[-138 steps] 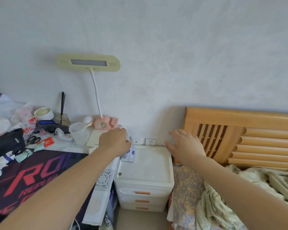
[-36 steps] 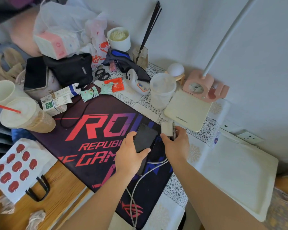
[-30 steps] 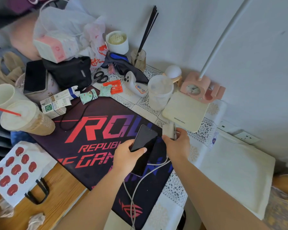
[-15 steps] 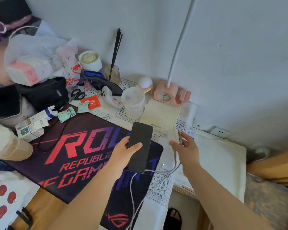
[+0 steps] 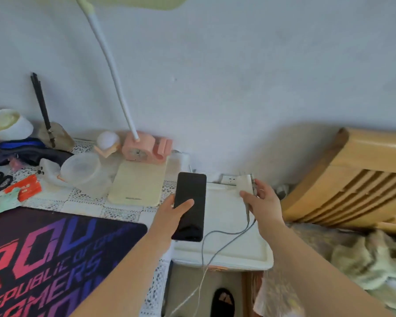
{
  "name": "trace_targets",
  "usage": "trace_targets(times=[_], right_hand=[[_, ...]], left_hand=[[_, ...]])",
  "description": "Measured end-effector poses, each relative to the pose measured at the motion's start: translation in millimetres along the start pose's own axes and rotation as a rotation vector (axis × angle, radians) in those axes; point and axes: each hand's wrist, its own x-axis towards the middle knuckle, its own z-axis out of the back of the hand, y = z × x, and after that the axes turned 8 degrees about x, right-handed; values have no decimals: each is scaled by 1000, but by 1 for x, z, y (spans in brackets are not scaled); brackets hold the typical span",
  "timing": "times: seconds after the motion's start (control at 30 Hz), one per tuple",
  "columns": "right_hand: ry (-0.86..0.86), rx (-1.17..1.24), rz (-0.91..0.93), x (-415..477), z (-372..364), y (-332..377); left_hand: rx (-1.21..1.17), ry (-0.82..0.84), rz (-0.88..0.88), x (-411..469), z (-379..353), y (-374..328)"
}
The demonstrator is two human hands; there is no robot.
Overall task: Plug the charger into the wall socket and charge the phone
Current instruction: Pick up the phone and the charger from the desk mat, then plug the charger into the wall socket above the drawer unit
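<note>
My left hand [image 5: 169, 213] grips a black phone [image 5: 190, 207], screen dark, held above the gap between desk and white drawer unit [image 5: 224, 225]. My right hand [image 5: 261, 202] holds a white charger block [image 5: 245, 185] close in front of the white wall socket [image 5: 229, 179] low on the wall. A grey cable [image 5: 215, 245] runs from the charger down past the drawer unit's front edge; a loop of it reaches the phone's lower end.
A pink-based desk lamp [image 5: 144, 147], a cream pad [image 5: 137, 184], a clear cup [image 5: 82, 170] and clutter crowd the desk at left. A dark gaming mat [image 5: 44, 255] covers its front. A wooden headboard [image 5: 352, 181] and bedding [image 5: 364, 259] stand at right.
Both hands moved right, off the desk mat and over the drawer unit. The charger went from the desk edge to just in front of the wall socket. The view swung right and up.
</note>
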Motion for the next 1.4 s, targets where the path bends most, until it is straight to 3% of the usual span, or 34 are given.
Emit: trace_targets(times=[0.17,0.43,0.9,1.2,1.4], right_hand=[[-35,57,-21,33,47,4],[71,121,-78,87,78,-5],[59,-77,-147,157,54,-110],[-19,-54,-258,180,50,-177],[-101,-109,-191,177,41,-197]], left_hand=[[2,-9,52,22,-48,-4],[18,-40,123,61,-98,3],[157,-62,171,132,-88,77],[146,-106,231,147,-96,127],[111,-93,242,164,-94,135]])
